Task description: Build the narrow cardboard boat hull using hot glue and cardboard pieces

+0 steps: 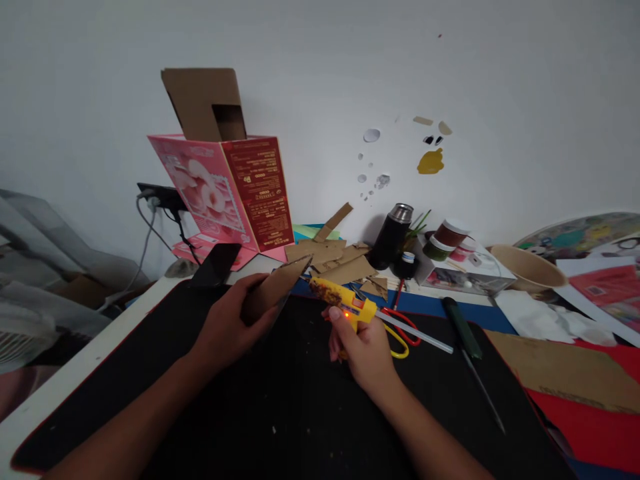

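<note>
My left hand (235, 317) is closed around a folded piece of brown cardboard (280, 283), which tilts up to the right. In my right hand (367, 350) is a yellow hot glue gun (345, 298) with brown stains near its nozzle and a small orange light glowing. A translucent glue stick (415, 330) sticks out of its back end. The nozzle points left, close to the cardboard's right edge; whether they touch I cannot tell. Behind the glue gun lie scissors with red handles (407, 327) and another yellow handle loop (400, 345).
Cardboard scraps (345, 260) are heaped at the back by a black thermos (393, 237). A pink box (225, 193) stands at the left behind a dark phone (217, 263). On the black mat (280, 413), a green-handled knife-like tool (465, 330) lies at the right.
</note>
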A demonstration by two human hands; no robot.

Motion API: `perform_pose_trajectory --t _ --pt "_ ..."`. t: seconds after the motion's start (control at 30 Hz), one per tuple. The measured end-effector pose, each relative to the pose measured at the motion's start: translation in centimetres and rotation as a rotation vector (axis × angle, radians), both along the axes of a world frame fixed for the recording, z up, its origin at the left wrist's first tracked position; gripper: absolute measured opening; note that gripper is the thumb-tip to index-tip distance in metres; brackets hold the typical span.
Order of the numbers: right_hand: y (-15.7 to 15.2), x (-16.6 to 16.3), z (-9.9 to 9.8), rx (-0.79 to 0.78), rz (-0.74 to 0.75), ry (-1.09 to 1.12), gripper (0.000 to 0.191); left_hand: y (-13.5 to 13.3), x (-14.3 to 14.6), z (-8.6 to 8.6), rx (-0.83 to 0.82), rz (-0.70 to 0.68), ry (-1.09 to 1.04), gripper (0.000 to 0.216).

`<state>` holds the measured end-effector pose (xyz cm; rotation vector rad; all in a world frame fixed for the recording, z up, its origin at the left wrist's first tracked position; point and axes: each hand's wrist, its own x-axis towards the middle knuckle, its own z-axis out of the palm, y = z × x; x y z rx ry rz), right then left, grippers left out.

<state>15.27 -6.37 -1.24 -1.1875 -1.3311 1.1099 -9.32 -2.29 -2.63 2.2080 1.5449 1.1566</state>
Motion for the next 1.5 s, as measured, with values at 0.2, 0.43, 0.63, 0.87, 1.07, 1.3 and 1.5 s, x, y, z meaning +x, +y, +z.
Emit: perform_pose_trajectory --t 0.2,0.43,0.63,0.87,1.07,1.3,1.5 --pt "0.1 0.2 -0.3 0.018 -0.082 -0.018 0.064 0.0 0.0 -0.2 0.031 -0.013 0.028 0.053" --pt "0.2 0.5 0.2 0.026 -0.111 0.005 0.060 -0.1 0.0 -0.4 0.052 -0.023 0.047 0.052" --pt "0.3 0.8 0.1 0.037 -0.123 -0.011 0.058 -0.1 0.1 -0.4 0.024 -0.045 0.051 0.054" --pt "0.3 0.9 0.2 0.029 -0.138 0.001 0.058 -0.1 0.2 -0.5 0.052 -0.033 0.067 0.052" --pt "0.4 1.1 0.1 0.030 -0.156 -0.036 0.057 -0.1 0.1 -0.6 0.092 -0.044 0.101 0.050" --pt "0.6 1.2 -0.1 0.004 -0.172 -0.028 0.056 -0.1 0.2 -0.7 0.089 -0.058 0.100 0.048" --pt "0.5 1.1 0.2 0.006 -0.184 -0.016 0.053 -0.1 0.2 -0.6 0.076 -0.068 0.095 0.049"
